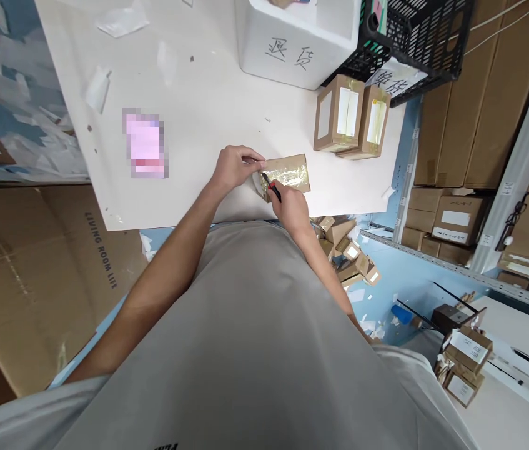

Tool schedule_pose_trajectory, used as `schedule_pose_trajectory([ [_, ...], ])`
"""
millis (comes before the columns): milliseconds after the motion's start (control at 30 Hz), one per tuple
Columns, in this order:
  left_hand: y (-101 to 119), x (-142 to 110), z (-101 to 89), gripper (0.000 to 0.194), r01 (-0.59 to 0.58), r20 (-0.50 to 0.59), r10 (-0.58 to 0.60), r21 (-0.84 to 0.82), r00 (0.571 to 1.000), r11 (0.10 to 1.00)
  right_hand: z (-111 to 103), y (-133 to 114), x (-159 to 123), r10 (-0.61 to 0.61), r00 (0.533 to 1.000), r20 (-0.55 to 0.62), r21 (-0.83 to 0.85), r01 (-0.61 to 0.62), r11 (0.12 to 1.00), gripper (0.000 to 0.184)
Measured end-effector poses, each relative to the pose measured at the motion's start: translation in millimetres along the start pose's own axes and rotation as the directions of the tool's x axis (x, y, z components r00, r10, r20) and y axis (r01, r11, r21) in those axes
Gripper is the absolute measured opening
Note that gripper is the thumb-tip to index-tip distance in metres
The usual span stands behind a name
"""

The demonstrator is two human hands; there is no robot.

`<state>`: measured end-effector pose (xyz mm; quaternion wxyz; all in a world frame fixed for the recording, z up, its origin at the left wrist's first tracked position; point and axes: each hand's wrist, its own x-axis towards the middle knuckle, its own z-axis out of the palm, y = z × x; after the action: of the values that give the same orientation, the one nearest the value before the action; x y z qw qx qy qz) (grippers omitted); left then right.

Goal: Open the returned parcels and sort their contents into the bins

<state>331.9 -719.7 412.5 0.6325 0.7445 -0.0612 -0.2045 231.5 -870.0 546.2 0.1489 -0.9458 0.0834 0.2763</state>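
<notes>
A small cardboard box (299, 180) with shiny clear tape across its top lies on the white table near the front edge. My left hand (236, 167) is closed at the box's left end, its fingertips gripping the upper left corner. In my right hand (292, 209) is a utility knife (273, 189) with a red and black handle, its tip on the taped top by the left end. A whitish piece hangs at that end beneath my left fingers; whether it is a label or tape I cannot tell.
Two taped cardboard boxes (339, 115) stand right of the work. Behind them are a white bin (292, 53) and a black crate (414, 44). A blurred pink item (147, 147) and paper scraps lie at left. Several small boxes (351, 253) are piled below the table edge.
</notes>
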Motion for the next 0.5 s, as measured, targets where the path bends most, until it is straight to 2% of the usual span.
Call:
schedule_pose_trajectory([
  [167, 1, -3, 3.8, 0.024, 0.021, -0.001, -0.021, -0.016, 1.000, 1.000, -1, -15, 6, 0.069, 0.997, 0.022, -0.075, -0.068, 0.995, 0.038],
  [300, -2, -5, 8.7, 0.014, 0.030, -0.049, -0.030, 0.003, 0.998, 1.000, -3, -27, 10, 0.113, 0.993, 0.046, -0.106, -0.108, 0.989, 0.035],
  [500, -6, -9, 16.3, 0.011, 0.042, -0.117, -0.037, 0.044, 0.992, 0.998, 3, -20, -3, 0.128, 0.989, 0.073, -0.074, -0.123, 0.990, 0.034],
])
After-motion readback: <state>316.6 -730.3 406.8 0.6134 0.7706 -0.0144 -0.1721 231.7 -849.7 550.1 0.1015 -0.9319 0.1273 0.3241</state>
